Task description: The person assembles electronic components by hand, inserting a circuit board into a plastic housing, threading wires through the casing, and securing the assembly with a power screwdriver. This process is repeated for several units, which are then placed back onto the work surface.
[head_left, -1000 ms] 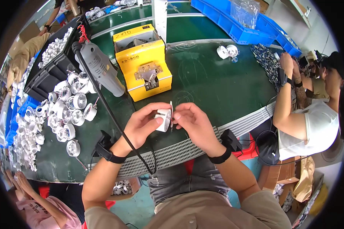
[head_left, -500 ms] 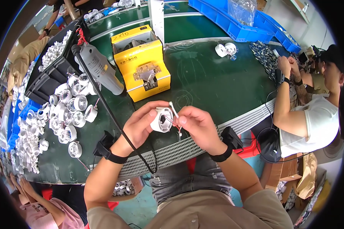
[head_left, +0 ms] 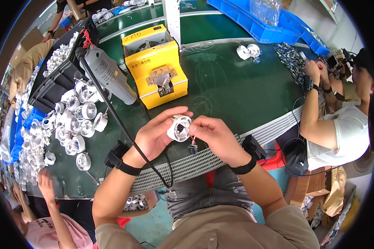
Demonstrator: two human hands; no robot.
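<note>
My left hand [head_left: 153, 135] is wrapped round the side of a small white round housing [head_left: 179, 133], its open face turned up with a dark part inside. Thumb and forefinger of my right hand [head_left: 217, 139] pinch at the housing's right rim, where thin red and dark wires [head_left: 191, 137] come out. Whatever else lies between those fingertips is covered. A small dark connector [head_left: 193, 148] dangles from the wires below the housing. Both hands are above the near edge of the green table [head_left: 220, 99].
A yellow machine [head_left: 160, 79] stands ahead, beside a grey tool [head_left: 110, 74] with a black cable [head_left: 112, 110] crossing my left wrist. White housings [head_left: 77, 120] are heaped at left, near a black bin [head_left: 50, 87]. Blue trays [head_left: 262, 31] lie far right. Co-workers sit on both sides.
The thin white piece upright at my right fingertips no longer shows, and those fingers are now against the housing. The dangling connector shows a dark side. A co-worker's hand at lower left has reached up to the pile.
</note>
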